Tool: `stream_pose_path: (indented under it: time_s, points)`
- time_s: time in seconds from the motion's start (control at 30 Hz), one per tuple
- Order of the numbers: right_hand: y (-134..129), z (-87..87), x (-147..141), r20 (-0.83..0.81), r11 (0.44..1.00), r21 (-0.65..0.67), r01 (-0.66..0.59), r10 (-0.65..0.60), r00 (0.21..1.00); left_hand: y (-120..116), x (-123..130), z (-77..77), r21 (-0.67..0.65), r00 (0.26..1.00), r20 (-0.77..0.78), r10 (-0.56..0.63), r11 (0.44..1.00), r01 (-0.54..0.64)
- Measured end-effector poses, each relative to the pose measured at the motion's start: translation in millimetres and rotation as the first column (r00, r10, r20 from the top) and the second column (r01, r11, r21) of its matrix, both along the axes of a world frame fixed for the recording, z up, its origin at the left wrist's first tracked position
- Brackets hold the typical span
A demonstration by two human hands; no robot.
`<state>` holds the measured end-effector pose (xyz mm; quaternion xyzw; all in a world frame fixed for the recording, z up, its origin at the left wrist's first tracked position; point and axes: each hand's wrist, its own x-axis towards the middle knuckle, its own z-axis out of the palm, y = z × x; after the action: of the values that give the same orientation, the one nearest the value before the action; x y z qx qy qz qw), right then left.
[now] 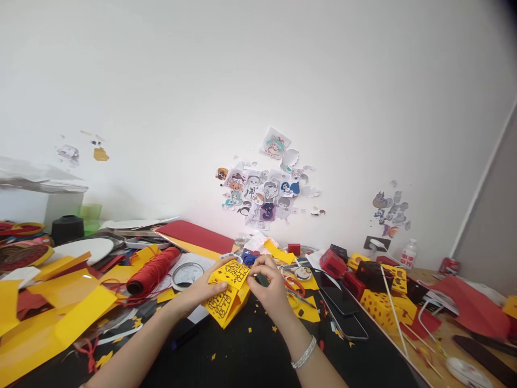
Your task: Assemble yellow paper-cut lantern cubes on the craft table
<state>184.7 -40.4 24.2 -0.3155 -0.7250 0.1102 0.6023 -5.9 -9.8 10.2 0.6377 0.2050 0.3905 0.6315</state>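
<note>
A folded yellow paper box with black line drawings and cut edges is held up over the black table mat. My left hand grips it from the left, thumb on the front face and fingers behind the top. On the other side, my right hand is closed in a pinch at the box's upper right edge. Whether something small is also between those fingertips cannot be made out. A bracelet circles my right wrist. Tiny yellow paper scraps lie on the black mat below.
Left of the box lie a red cord spool, a tape roll and yellow paper sheets. To the right are two phones, red and yellow paper boxes, thin sticks and a white mouse. Behind stands a wall with cut-out drawings.
</note>
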Motion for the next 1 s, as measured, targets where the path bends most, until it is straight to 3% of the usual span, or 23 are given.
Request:
stream_pose_path:
  time_s: [0.17, 0.4, 0.73, 1.0]
  points:
    - [-2, -1.1, -1, 0.006, 1.0, 0.028, 0.012, -0.012, 1.0, 0, 0, 1.5, -0.012, 1.0, -0.007, 0.027, 1.0, -0.027]
    - [-3, -1.6, 2, 0.032, 0.977, 0.186, 0.1, -0.108, 0.994, -1, -1, -0.5, -0.069, 0.998, 0.053, -0.021, 0.997, 0.025]
    - [-2, -3.6, 10, 0.236, 0.895, 0.44, 0.071, -0.192, 0.953, -2, -3, -1.1, -0.108, 0.997, 0.08, -0.004, 0.994, 0.013]
    - [-7, -0.7, 9, 0.334, 0.879, 0.476, 0.013, -0.194, 0.922, -4, -2, 0.9, -0.167, 0.999, 0.044, 0.003, 0.986, 0.004]
